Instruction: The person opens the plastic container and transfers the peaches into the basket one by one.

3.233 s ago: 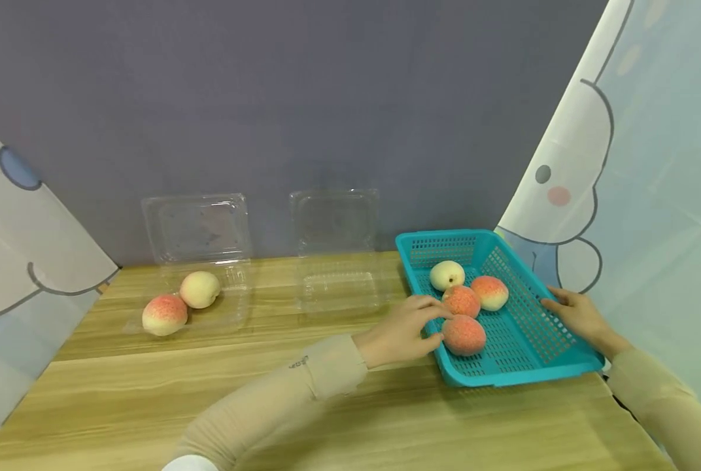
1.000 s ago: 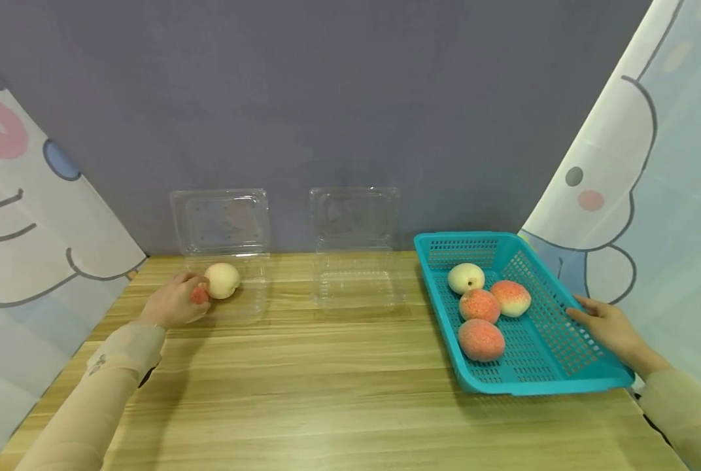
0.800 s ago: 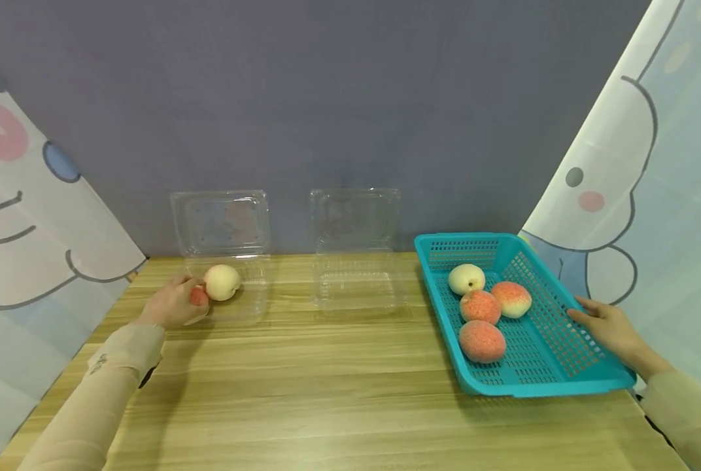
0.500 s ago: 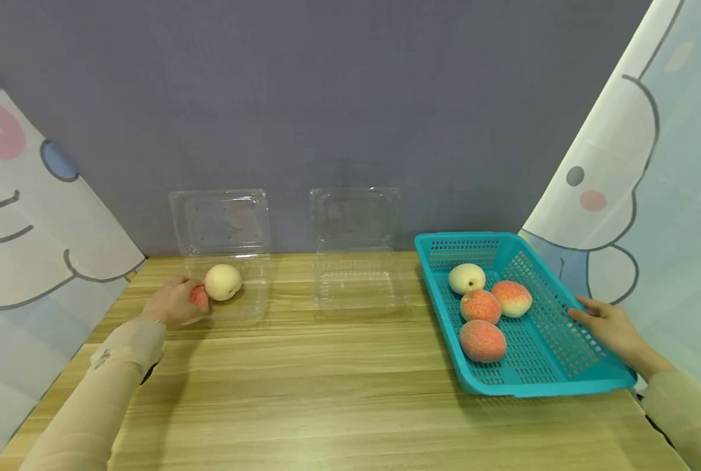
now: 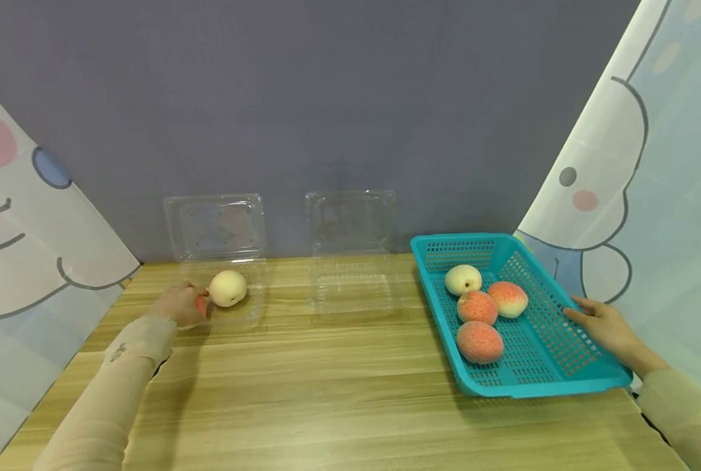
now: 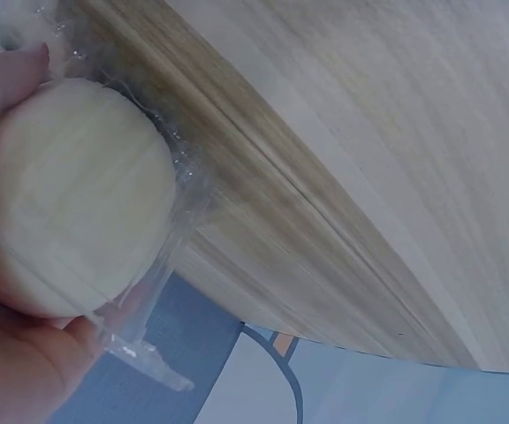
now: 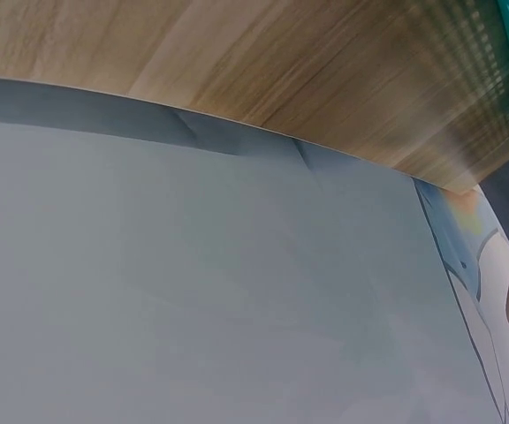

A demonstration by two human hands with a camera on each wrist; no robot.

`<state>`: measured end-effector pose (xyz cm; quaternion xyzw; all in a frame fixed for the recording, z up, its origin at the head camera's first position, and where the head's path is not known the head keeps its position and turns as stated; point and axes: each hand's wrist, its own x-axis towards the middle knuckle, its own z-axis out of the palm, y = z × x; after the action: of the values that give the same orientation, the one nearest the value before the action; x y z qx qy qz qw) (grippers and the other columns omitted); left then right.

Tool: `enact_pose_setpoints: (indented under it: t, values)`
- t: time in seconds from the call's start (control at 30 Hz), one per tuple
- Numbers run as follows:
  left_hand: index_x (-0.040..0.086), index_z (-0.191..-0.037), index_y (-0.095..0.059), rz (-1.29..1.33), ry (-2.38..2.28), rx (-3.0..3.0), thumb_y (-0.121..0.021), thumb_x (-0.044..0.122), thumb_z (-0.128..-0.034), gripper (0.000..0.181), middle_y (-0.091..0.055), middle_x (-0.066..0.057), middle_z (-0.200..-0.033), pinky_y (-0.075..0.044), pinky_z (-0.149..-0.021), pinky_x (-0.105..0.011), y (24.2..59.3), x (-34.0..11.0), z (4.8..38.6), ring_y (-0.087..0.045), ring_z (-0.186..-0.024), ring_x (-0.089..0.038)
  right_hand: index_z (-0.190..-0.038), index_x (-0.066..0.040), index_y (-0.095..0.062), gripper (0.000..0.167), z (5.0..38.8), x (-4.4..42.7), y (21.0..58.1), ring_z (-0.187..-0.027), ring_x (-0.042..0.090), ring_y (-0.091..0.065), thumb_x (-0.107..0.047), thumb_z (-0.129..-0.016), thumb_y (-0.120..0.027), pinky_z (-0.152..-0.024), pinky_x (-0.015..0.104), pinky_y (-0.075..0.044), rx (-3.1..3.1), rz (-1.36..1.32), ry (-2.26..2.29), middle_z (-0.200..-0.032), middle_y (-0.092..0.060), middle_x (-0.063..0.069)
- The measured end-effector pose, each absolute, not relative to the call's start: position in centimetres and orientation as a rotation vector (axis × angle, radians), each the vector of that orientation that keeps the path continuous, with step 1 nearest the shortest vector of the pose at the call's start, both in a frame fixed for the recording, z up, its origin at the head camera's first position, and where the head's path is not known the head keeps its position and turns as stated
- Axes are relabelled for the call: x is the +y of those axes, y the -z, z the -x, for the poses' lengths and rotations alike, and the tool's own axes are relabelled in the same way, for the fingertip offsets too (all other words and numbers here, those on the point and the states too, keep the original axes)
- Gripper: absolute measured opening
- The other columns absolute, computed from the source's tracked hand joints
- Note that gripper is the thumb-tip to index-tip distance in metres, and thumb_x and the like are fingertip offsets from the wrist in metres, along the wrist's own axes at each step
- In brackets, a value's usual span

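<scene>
In the head view my left hand (image 5: 176, 306) grips a red-and-cream peach (image 5: 201, 305) at the left side of a clear plastic clamshell (image 5: 252, 297). The fingers hide most of that fruit. The left wrist view has the same peach (image 6: 87, 194) from its pale side, with fingers and thumb round it and the thin plastic edge across it. Just right of the hand, a cream peach (image 5: 227, 288) lies in the clamshell. Far to the right, my right hand (image 5: 606, 330) holds the right rim of a teal basket (image 5: 539, 391); the right wrist view catches only a sliver of it.
A second clear clamshell (image 5: 353, 296) stands with its lid raised in mid-table. Inside the basket lie a cream peach (image 5: 463, 280) and several redder peaches (image 5: 480, 342). A grey cloth wall (image 5: 350, 98) closes the back, and printed curtains flank the wooden table (image 5: 327, 379).
My left hand has gone from the basket to the left clamshell and taken hold of the red-and-cream peach. Lately the cream peach has shifted slightly right. The right hand stays on the rim.
</scene>
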<state>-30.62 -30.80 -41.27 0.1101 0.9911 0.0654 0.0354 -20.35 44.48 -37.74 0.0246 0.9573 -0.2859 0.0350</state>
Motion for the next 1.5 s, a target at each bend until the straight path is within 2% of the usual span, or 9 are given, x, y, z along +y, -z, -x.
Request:
enact_pose_setpoints:
  t: [0.2,0.5,0.73,1.17,1.5]
  values:
    - [0.001,-0.116,-0.059,-0.344,-0.186,3.086,-0.069,0.028,-0.0734,0.051,-0.051,-0.032,-0.112,-0.042,-0.078,-0.063,41.1,-30.7,30.4,-0.048,-0.099,-0.055,-0.14,0.012,-0.014,0.067,20.5,44.4,37.5,-0.113,0.062,-0.03,-0.038,-0.099,-0.033,-0.082,0.067,-0.036,2.945,-0.066,0.902,-0.13,-0.026,0.046]
    - [0.003,-0.122,-0.054,-0.28,-0.181,3.063,-0.074,0.035,-0.07,0.064,-0.049,-0.031,-0.112,-0.045,-0.07,-0.062,41.1,-30.6,30.5,-0.048,-0.096,-0.055,-0.14,0.012,-0.014,0.069,20.5,44.6,37.7,-0.112,0.061,-0.032,-0.04,-0.098,-0.032,-0.08,0.065,-0.039,2.927,-0.09,0.897,-0.13,-0.027,0.046]
    - [0.002,-0.122,-0.053,-0.278,-0.186,3.067,-0.076,0.038,-0.0686,0.068,-0.048,-0.029,-0.11,-0.047,-0.066,-0.059,41.3,-30.9,30.7,-0.048,-0.095,-0.053,-0.141,0.01,-0.012,0.069,20.4,44.6,37.8,-0.114,0.062,-0.029,-0.04,-0.099,-0.032,-0.083,0.068,-0.035,2.919,-0.086,0.903,-0.131,-0.025,0.046]
    - [-0.005,-0.116,-0.056,-0.385,-0.201,3.238,-0.074,0.02,-0.0654,0.059,-0.045,-0.031,-0.108,-0.045,-0.076,-0.058,41.3,-30.9,30.1,-0.049,-0.093,-0.05,-0.14,0.012,-0.013,0.068,20.5,44.4,37.7,-0.113,0.062,-0.03,-0.039,-0.099,-0.031,-0.082,0.067,-0.036,2.928,-0.072,0.902,-0.131,-0.026,0.046]
    - [-0.003,-0.109,-0.06,-0.492,-0.166,3.332,-0.078,0.018,-0.0597,0.057,-0.046,-0.031,-0.107,-0.042,-0.082,-0.059,41.0,-30.6,29.6,-0.047,-0.097,-0.05,-0.14,0.012,-0.015,0.067,20.4,44.4,37.7,-0.111,0.062,-0.032,-0.038,-0.099,-0.032,-0.08,0.068,-0.037,2.937,-0.077,0.878,-0.129,-0.028,0.046]
